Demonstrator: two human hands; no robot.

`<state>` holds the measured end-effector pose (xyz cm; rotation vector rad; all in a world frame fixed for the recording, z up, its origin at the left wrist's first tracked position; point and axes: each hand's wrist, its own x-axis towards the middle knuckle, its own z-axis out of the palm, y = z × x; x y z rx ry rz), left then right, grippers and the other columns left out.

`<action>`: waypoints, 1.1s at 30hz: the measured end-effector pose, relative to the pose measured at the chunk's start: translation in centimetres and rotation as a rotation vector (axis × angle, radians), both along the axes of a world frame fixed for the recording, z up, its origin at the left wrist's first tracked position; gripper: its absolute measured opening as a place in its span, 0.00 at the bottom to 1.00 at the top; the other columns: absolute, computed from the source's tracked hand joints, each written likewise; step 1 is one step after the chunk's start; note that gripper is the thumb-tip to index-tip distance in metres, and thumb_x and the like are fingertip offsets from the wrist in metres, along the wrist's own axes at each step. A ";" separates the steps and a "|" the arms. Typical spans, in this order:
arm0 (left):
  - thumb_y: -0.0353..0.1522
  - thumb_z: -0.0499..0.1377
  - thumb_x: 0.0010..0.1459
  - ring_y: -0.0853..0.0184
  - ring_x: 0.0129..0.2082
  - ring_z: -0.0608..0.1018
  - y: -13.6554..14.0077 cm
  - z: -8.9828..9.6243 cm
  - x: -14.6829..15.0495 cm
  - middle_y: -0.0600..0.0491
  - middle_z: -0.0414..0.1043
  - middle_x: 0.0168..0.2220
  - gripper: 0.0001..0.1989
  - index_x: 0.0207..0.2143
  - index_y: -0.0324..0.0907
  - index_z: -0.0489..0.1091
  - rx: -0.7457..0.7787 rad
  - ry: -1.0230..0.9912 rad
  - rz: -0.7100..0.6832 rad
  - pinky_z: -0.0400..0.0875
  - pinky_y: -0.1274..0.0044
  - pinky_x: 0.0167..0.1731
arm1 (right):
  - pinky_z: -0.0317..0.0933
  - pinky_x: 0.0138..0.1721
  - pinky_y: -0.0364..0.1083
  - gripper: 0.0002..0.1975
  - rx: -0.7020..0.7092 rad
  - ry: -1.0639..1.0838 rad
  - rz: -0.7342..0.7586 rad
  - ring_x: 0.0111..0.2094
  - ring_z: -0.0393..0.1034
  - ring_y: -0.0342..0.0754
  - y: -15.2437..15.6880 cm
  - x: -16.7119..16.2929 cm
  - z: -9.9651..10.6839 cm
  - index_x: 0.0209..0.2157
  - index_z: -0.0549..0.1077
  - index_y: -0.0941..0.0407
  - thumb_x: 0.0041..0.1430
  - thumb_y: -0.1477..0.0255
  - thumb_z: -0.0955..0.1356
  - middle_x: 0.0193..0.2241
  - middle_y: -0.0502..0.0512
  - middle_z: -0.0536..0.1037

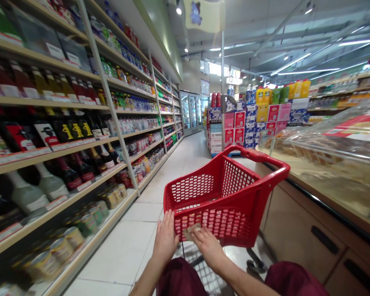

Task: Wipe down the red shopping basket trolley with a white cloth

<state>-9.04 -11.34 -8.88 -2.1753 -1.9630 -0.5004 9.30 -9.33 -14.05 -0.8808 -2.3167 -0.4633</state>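
A red plastic shopping cart (216, 213) with perforated sides stands in front of me, its handle (259, 156) at the upper right. My left hand (165, 234) lies stretched along the basket's near left corner, steadying against the plastic. In my right hand (207, 246) is a crumpled beige-grey cloth (191, 231), pressed by the fingers against the lower near side of the basket. The basket's visible inside shows bare red plastic. Below it, a grey wire lower rack (200, 263) shows partly behind my arms.
Tall shelves (49, 152) of bottles and cans line the left side. On the right, a wooden counter (299, 222) with packaged food runs close beside the cart. Stacked cartons (234, 127) stand farther ahead, with glass-door fridges (189, 109) beyond. White floor tiles (117, 246) lie between.
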 end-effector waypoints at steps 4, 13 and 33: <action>0.23 0.45 0.43 0.61 0.58 0.54 0.4 0.3 0.9 0.42 0.52 0.58 0.32 0.55 0.32 0.51 0.041 -0.017 0.006 0.50 0.62 0.55 | 0.56 0.51 0.53 0.18 0.064 0.071 -0.011 0.54 0.55 0.51 0.6 0.0 2.3 0.49 0.65 0.57 0.56 0.79 0.59 0.51 0.57 0.66; 0.20 0.44 0.41 0.65 0.59 0.53 0.8 0.9 4.4 0.48 0.53 0.58 0.34 0.55 0.39 0.54 0.014 -0.317 -0.411 0.47 0.63 0.57 | 0.61 0.47 0.46 0.19 -0.273 0.257 -0.074 0.47 0.65 0.47 -0.7 3.7 1.1 0.45 0.69 0.54 0.52 0.81 0.60 0.45 0.55 0.72; 0.35 0.58 0.39 0.67 0.29 0.74 0.3 3.2 12.1 0.52 0.73 0.26 0.16 0.33 0.39 0.69 -0.713 -1.753 -0.192 0.65 0.76 0.31 | 0.53 0.53 0.56 0.23 -0.209 0.389 -0.151 0.56 0.50 0.53 -1.4 5.0 6.0 0.52 0.62 0.57 0.53 0.76 0.61 0.55 0.61 0.59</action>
